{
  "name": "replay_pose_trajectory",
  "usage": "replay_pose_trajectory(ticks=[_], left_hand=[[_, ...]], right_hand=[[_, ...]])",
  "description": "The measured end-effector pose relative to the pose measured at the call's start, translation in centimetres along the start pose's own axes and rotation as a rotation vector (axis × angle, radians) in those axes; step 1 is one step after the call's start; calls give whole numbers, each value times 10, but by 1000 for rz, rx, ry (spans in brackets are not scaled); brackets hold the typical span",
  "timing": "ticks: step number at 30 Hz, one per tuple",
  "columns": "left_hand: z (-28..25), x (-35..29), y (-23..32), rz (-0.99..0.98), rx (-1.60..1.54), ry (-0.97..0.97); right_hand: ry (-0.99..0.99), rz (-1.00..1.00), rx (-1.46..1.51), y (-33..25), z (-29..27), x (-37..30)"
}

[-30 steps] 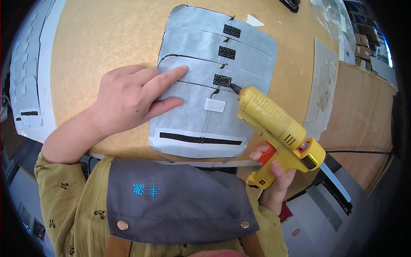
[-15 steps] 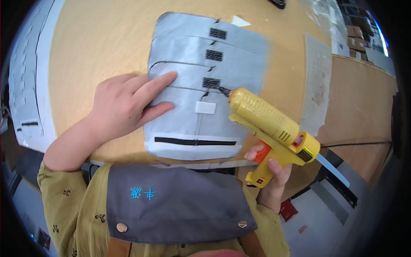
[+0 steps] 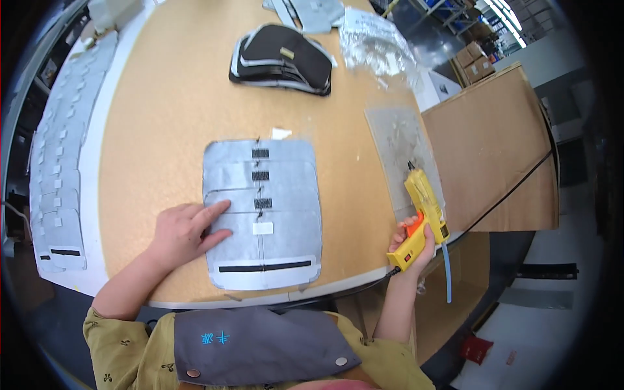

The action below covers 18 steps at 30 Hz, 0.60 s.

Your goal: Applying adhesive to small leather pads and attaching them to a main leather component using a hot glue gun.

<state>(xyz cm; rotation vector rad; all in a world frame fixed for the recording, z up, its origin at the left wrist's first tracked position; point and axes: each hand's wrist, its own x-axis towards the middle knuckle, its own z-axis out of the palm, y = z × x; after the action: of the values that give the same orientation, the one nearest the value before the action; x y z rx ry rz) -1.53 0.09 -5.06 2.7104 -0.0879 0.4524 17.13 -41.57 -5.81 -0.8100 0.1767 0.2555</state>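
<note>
— Where's the grey fabric panel [image 3: 263, 214] from my hands?

— It lies flat on the desk [image 3: 162, 117], long axis running away from me. My left hand [image 3: 182, 234] is the nearer one: fingers [image 3: 214, 209] spread, pressing flat on the panel's left edge, nothing gripped.

— And the right?

— My right hand [image 3: 409, 244] sits well off the panel at the desk's right rim, fingers clamped round the yellow glue gun [image 3: 422, 211], nozzle pointing away over a grey mat [image 3: 396, 143].

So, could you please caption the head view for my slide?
Left hand flat on grey fabric panels; right hand holds yellow glue gun aside.
</note>
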Motion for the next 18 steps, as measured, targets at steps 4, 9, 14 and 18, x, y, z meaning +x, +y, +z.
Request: replay_pose_trajectory(ticks=[4, 9, 14, 18], left_hand=[[-13, 6, 17, -20, -84, -4], [-24, 10, 13, -271, -333, 40], [-37, 5, 27, -612, -848, 143], [-58, 7, 44, -779, -1434, 9]], right_hand=[[56, -61, -3, -47, -2, 15], [115, 15, -84, -80, -1, 44], [166, 114, -137, -77, 5, 38], [284, 85, -467, -76, -4, 35]])
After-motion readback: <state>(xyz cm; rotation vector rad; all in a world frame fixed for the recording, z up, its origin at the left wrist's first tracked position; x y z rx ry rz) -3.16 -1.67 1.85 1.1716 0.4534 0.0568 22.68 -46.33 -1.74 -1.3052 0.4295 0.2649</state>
